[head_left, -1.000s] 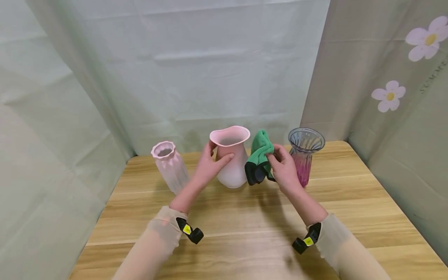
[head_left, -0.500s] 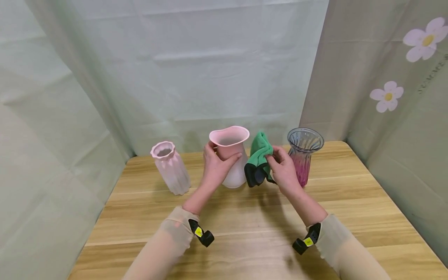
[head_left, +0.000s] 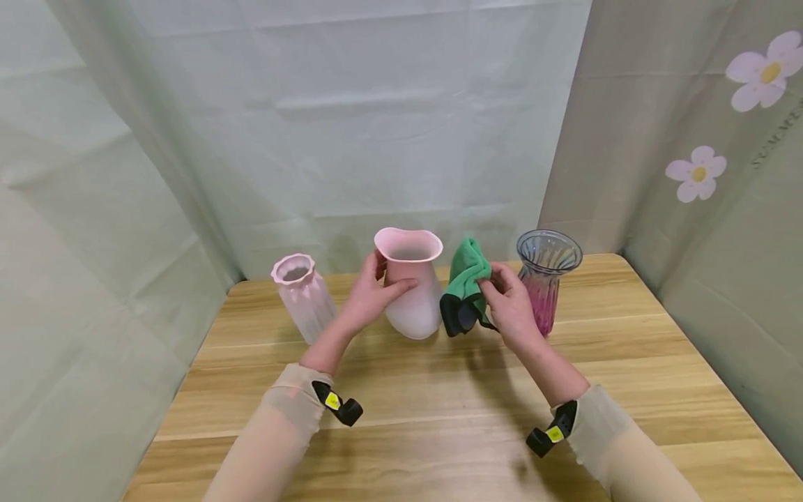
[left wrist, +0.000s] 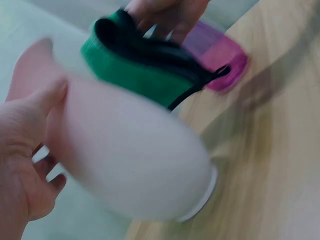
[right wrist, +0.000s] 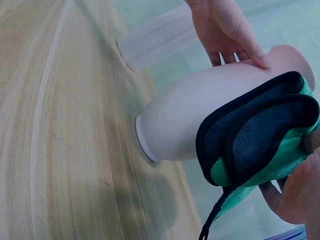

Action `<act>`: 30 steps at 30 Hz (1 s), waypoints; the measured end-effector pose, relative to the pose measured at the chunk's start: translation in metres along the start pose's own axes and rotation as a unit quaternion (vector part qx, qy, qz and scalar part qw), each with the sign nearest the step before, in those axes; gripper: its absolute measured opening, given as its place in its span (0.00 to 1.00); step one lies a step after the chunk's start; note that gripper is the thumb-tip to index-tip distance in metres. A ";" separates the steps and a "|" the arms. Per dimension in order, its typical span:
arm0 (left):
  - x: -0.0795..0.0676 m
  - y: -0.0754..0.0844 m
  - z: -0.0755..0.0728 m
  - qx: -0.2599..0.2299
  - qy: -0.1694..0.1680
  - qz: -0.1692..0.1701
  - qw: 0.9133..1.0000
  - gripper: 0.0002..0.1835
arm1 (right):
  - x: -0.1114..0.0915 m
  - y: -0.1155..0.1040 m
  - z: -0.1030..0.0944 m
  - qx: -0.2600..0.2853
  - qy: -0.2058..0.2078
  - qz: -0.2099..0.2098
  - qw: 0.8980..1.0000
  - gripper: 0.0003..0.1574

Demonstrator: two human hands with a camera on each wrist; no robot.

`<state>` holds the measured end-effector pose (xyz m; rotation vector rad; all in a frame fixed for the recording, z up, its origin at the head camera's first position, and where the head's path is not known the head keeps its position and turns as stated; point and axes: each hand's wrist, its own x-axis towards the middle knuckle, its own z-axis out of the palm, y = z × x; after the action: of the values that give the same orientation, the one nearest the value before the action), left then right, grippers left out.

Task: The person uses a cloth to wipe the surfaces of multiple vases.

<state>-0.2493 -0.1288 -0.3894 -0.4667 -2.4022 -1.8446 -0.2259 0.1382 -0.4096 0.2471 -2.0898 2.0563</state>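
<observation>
Rounded vase: pink at the neck, fading to milky white over a full, smooth belly (head_left: 417, 307); its wide mouth has a wavy, flared lip, and a narrow white foot rims the base.
Vase surface: matte and opaque, with soft shading and no visible pattern.
Cloth: green, soft and fuzzy, folded into a loose bundle (head_left: 465, 275); black edging follows the folds, a dark inner face shows, and a thin black loop hangs from a corner.
Left hand: grasping the rounded vase by its neck (head_left: 370, 296), thumb across the front, fingers round the side.
Right hand: pinching the cloth between thumb and fingers (head_left: 509, 303).
Position: the vase stands between the hands, above the bench (head_left: 439, 432); whether its base touches the wood grain surface, I cannot tell. The cloth is just beside its right flank; contact is unclear.
Left neighbour: fluted vase, pale pink, scalloped rim (head_left: 307, 300).
Right neighbour: ribbed glass vase, clear bluish top, magenta lower body (head_left: 544, 293).
</observation>
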 end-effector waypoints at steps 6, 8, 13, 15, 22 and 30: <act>0.009 -0.007 -0.021 0.021 -0.085 0.014 0.996 0.38 | 0.001 -0.002 0.003 -0.001 -0.008 0.010 1.000 0.17; 0.011 -0.009 -0.024 0.019 -0.097 0.012 0.995 0.37 | 0.002 -0.003 0.005 0.001 -0.010 0.012 1.000 0.17; 0.013 -0.010 -0.025 0.016 -0.104 0.014 0.994 0.36 | 0.008 -0.014 0.016 0.003 -0.021 0.001 1.000 0.18; 0.013 -0.011 -0.025 0.015 -0.104 0.018 0.994 0.36 | 0.013 -0.019 0.022 0.003 -0.024 -0.007 1.000 0.18; 0.013 -0.011 -0.022 0.013 -0.106 0.020 0.994 0.36 | 0.025 -0.023 0.040 -0.002 -0.050 -0.015 0.999 0.20; 0.014 -0.010 -0.022 0.018 -0.104 0.019 0.994 0.35 | 0.028 -0.022 0.047 -0.038 -0.050 -0.020 0.998 0.17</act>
<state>-0.2680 -0.1497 -0.3898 -0.7291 -2.5302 -1.8172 -0.2483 0.0918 -0.3821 0.3849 -2.1974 1.9748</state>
